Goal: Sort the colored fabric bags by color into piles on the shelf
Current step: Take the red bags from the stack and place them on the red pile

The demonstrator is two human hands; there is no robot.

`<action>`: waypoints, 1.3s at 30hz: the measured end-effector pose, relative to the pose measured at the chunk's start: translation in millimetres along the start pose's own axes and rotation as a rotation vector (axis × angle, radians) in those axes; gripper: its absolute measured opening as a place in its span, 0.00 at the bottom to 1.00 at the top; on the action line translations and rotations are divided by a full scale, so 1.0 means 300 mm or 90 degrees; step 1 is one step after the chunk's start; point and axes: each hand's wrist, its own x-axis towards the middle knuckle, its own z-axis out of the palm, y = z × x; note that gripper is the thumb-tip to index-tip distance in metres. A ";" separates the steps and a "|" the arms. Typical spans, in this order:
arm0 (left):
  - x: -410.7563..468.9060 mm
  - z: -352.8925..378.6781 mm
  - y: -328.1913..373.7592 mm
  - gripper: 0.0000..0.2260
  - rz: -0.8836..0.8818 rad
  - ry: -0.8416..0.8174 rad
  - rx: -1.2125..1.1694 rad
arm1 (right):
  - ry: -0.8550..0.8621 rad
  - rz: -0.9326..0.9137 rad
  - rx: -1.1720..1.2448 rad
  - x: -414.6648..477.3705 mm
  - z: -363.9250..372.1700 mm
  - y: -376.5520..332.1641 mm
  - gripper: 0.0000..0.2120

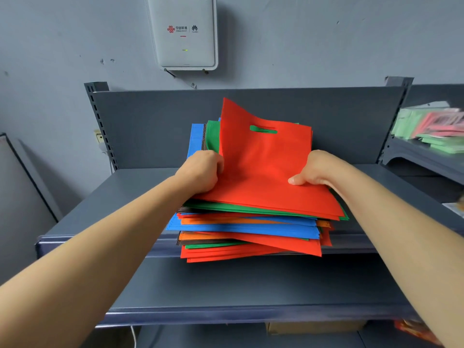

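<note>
A mixed stack of fabric bags (248,227) in red, green, blue, orange and dark grey lies on the top board of a grey shelf (140,187), overhanging its front edge. On top is a red bag (261,169) with a cut-out handle, its far end lifted and curled up. My left hand (204,172) grips the red bag's left edge. My right hand (316,169) holds its right edge, thumb on top. A green bag (213,136) lies directly under it.
The shelf's back panel (155,126) rises behind the stack. A lower shelf board (251,287) sits in front. A white router box (184,31) hangs on the wall above. At the right, a neighbouring shelf holds green and pink packets (434,131).
</note>
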 end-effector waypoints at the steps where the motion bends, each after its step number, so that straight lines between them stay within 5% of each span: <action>1: -0.002 0.001 0.004 0.14 0.011 0.003 0.008 | 0.001 0.003 -0.007 -0.003 -0.001 -0.001 0.35; 19: -0.051 -0.010 0.023 0.16 0.005 0.026 -0.022 | 0.059 0.004 0.046 -0.050 0.015 0.005 0.29; 25: -0.055 -0.058 -0.013 0.19 -0.110 0.138 -0.104 | 0.102 -0.040 0.123 -0.067 0.024 -0.004 0.24; 33: -0.083 -0.065 -0.150 0.16 -0.302 0.090 -0.084 | 0.086 -0.111 0.158 -0.122 0.040 -0.116 0.26; 39: -0.135 -0.080 -0.195 0.12 -0.319 0.093 -0.147 | 0.080 -0.077 0.243 -0.102 0.066 -0.180 0.21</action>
